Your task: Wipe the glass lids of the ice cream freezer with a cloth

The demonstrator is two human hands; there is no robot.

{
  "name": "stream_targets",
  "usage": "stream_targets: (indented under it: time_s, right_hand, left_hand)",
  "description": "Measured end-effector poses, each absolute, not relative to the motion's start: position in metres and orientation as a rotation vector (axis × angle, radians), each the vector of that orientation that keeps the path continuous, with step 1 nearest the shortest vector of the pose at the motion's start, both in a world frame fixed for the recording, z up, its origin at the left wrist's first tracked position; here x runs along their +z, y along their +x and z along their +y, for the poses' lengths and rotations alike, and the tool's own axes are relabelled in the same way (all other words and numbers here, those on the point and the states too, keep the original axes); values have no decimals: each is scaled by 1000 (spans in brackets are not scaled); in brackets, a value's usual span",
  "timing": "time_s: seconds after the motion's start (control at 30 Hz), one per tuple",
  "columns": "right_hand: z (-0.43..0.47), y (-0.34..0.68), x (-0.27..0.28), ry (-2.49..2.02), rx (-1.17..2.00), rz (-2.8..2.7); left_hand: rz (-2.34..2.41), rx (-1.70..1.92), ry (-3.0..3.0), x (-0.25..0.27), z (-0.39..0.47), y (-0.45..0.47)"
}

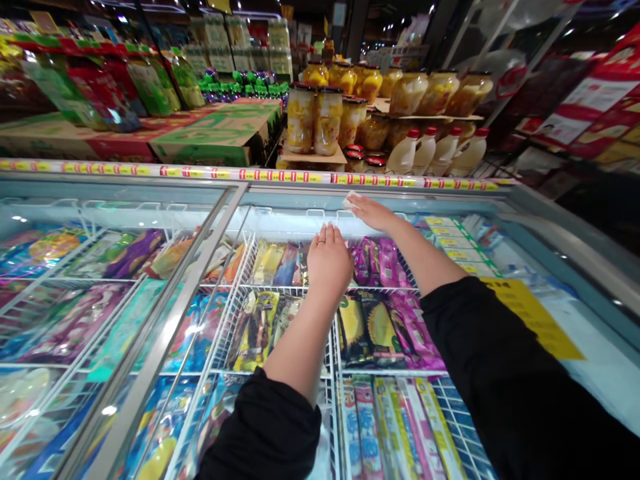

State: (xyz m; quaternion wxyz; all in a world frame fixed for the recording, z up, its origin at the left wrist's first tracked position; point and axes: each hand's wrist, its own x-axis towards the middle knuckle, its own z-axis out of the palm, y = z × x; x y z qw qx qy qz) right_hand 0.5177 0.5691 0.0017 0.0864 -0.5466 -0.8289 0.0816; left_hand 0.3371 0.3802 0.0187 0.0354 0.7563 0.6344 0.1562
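My right hand [373,212] is at the far edge of the freezer's glass top, its fingers closed on a small white wipe [351,200]. Whether the wipe is paper or cloth I cannot make out. Nearer to me and to the left, my left hand [330,260] lies palm down with its fingers stretched out, a ring on one of them, and it holds nothing. It seems to rest on the glass, though contact is hard to see. Beneath both arms, packaged ice creams [380,327] fill white wire baskets [310,291] inside the chest freezer.
A metal lid frame [185,300] crosses the freezer on the left. Price labels [280,176] run along its back rail. Behind stand fruit jars [315,120], white jugs with red caps [425,150] and bottles on cartons [215,133]. A yellow sheet [535,317] lies at the right.
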Motion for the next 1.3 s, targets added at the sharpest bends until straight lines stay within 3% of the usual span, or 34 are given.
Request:
stream_targets:
  time_s: [0.27, 0.6, 0.83, 1.1, 1.3]
  right_hand:
    - [553, 513, 1, -1727, 120, -2405]
    - [509, 538, 1, -1315, 319, -2629]
    - [538, 517, 3, -1681, 190, -2411]
    - [489, 540, 2, -1333, 304, -2623]
    - [502, 546, 0, -1602, 190, -2455]
  left_hand:
    - [1951, 466, 2310, 21, 379, 338]
    - [1954, 470, 2299, 22, 379, 339]
    - [1958, 454, 2308, 23, 379, 338]
    - [1957, 485, 2301, 21, 379, 338]
    - [1960, 488, 2285, 22, 379, 338]
